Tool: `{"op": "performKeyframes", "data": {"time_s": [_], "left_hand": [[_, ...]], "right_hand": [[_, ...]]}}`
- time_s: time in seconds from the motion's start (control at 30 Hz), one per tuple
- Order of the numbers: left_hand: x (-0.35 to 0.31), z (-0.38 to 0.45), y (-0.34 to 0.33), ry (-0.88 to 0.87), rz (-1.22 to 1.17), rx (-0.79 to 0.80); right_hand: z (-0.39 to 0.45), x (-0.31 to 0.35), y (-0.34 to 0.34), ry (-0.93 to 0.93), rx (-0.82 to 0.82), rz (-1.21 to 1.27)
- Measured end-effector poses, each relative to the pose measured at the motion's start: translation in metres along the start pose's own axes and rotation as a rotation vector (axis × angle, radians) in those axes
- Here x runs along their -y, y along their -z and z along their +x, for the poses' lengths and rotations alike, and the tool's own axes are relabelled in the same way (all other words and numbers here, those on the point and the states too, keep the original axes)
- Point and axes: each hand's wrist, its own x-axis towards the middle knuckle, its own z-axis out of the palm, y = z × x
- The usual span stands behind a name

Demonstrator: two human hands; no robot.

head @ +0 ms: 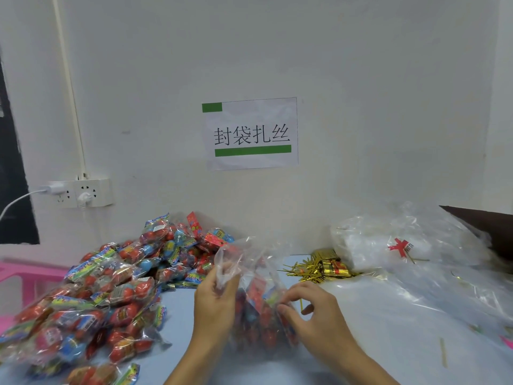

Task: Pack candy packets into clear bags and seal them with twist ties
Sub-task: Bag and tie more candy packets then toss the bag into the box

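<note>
A clear bag filled with red and blue candy packets stands on the pale blue table between my hands. My left hand grips the bag's gathered top edge. My right hand touches the bag's right side, and a gold twist tie shows between its thumb and fingers. A large heap of loose candy packets lies to the left. A pile of gold twist ties sits behind the bag to the right.
A stack of empty clear bags and loose plastic sheeting cover the right side. A pink crate stands at the left edge. A power strip and a paper sign hang on the wall.
</note>
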Motion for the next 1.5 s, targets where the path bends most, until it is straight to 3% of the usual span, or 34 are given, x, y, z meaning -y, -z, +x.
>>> {"op": "performKeyframes", "data": {"time_s": [0.17, 0.3, 0.4, 0.5, 0.67, 0.8, 0.9, 1.17, 1.5], "left_hand": [[-0.007, -0.001, 0.003, -0.025, 0.040, 0.022], [-0.015, -0.005, 0.003, -0.127, 0.057, 0.136], [-0.016, 0.002, 0.003, -0.128, 0.089, 0.195], [-0.022, 0.017, -0.006, -0.165, 0.286, 0.203], [-0.039, 0.048, -0.021, -0.024, 0.419, 0.315], [-0.057, 0.075, -0.021, 0.023, 0.373, 0.370], [-0.068, 0.088, -0.020, 0.014, 0.315, 0.397], [-0.094, 0.095, -0.010, -0.194, 0.442, 0.413], [-0.093, 0.090, 0.006, -0.141, 0.266, 0.410]], "right_hand": [[-0.002, 0.005, 0.001, -0.068, 0.029, 0.036], [0.002, 0.010, 0.000, -0.170, 0.065, 0.064], [0.014, 0.023, 0.000, -0.262, 0.114, 0.220], [0.036, 0.035, -0.004, -0.213, 0.181, 0.234], [0.083, 0.050, -0.007, -0.186, 0.175, 0.028], [0.112, 0.060, 0.005, -0.187, 0.123, -0.050], [0.123, 0.066, 0.014, -0.185, 0.096, 0.040], [0.125, 0.066, 0.044, -0.130, 0.027, -0.003], [0.120, 0.081, 0.039, -0.069, 0.035, 0.104]]}}
